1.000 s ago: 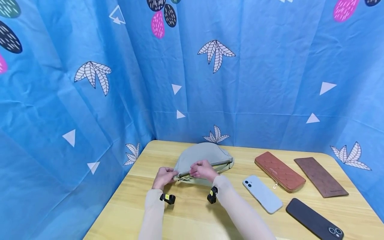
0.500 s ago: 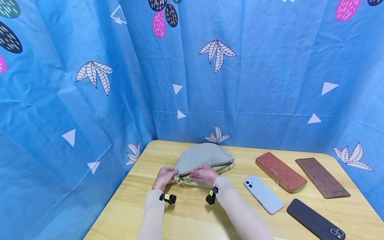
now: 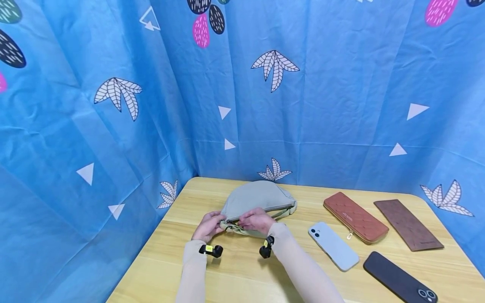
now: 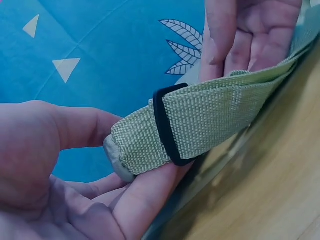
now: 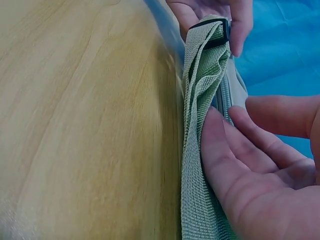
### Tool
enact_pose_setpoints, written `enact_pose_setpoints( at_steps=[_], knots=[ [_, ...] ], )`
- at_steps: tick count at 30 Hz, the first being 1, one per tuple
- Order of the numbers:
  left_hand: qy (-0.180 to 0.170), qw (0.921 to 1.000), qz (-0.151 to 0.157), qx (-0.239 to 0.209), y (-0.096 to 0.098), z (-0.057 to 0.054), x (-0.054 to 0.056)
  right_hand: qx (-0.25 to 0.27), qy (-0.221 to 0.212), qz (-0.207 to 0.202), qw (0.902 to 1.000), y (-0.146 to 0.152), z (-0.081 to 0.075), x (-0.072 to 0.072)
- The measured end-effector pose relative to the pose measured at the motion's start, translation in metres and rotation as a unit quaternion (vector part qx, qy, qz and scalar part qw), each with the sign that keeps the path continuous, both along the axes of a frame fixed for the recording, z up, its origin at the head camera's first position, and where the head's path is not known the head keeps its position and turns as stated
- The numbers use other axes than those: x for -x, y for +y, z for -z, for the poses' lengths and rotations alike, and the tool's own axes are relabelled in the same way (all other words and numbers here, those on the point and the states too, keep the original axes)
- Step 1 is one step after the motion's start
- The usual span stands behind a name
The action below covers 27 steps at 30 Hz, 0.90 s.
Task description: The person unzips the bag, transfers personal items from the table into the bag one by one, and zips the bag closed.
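A grey-green waist bag lies toward the back of the table. Its zipper faces the person, and a pale green webbing strap with a black slider buckle runs in front. At the bag's left end, my left hand holds the corner between thumb and fingers, as the left wrist view shows. My right hand is at the front, its fingertips tucked between strap and zipper. In the right wrist view its thumb stands apart from the fingers, which touch the strap. Where some fingertips end is hidden.
Right of the bag lie a light blue phone, a reddish-brown zip wallet, a dark brown flat wallet and a black phone. Blue patterned curtain surrounds the wooden table at back and sides.
My right hand has lowered slightly and turned, its fingers going behind the strap. My left hand stays at the bag's left end and has rolled a little. The bag has hardly moved.
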<state>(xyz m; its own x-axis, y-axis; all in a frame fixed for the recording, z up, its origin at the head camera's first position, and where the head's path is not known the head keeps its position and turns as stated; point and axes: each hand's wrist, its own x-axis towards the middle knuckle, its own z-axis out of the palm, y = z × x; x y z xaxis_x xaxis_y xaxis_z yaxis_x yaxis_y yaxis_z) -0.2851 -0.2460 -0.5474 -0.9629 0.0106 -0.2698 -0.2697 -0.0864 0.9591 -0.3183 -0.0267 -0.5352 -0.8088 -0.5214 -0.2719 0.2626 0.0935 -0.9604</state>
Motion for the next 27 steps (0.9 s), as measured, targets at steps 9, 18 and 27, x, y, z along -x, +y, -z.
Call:
enact_pose_setpoints(
  at_steps=[9, 18, 27],
  knots=[
    [-0.007, 0.9987, 0.025, -0.044, -0.0028, 0.0024, 0.0004, -0.028, 0.007, -0.015, 0.9995, -0.0036, -0.0038, -0.0032],
    [-0.017, 0.9977, 0.035, -0.055, -0.0045, 0.0016, 0.0009, -0.040, 0.023, -0.024, 0.9986, -0.0039, -0.0056, -0.0055],
    [-0.014, 0.9973, 0.037, -0.061, -0.0063, -0.0004, 0.0008, -0.032, 0.011, -0.018, 0.9993, -0.0067, -0.0020, -0.0031]
  ],
)
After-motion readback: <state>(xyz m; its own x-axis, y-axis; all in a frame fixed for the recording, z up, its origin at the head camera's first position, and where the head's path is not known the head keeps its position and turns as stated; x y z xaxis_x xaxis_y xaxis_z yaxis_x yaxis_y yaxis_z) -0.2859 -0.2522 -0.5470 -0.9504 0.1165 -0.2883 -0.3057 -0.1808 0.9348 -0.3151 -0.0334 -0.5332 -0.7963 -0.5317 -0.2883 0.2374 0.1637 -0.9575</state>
